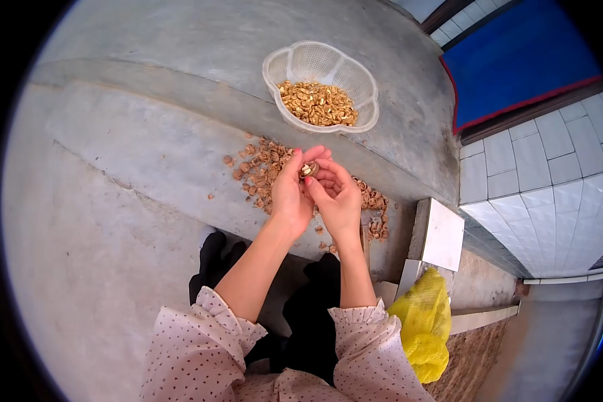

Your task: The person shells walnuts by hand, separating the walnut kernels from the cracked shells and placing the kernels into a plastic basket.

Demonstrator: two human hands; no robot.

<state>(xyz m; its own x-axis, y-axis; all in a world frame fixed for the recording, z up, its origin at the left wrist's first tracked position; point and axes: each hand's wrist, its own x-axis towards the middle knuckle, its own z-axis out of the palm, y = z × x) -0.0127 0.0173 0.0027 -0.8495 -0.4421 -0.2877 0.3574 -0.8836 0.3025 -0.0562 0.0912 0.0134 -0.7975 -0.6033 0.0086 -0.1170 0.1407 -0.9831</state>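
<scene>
A cracked walnut [309, 170] with pale kernel showing inside its brown shell is held between my two hands. My left hand [293, 191] curls round it from the left, thumb up against it. From the other side, my right hand [340, 199] grips it with thumb and bent fingers. Below the hands, broken walnut shells [262, 165] lie spread over the concrete step. Just beyond stands a white mesh plastic basket [366, 87] with a scalloped rim, partly filled with shelled walnut kernels [320, 104].
The basket rests on a raised concrete ledge [181, 40]. To my right are a white tiled block [443, 234] and a yellow mesh sack [425, 315]. A blue curtain [522, 57] hangs beside a tiled wall [526, 157] at the upper right.
</scene>
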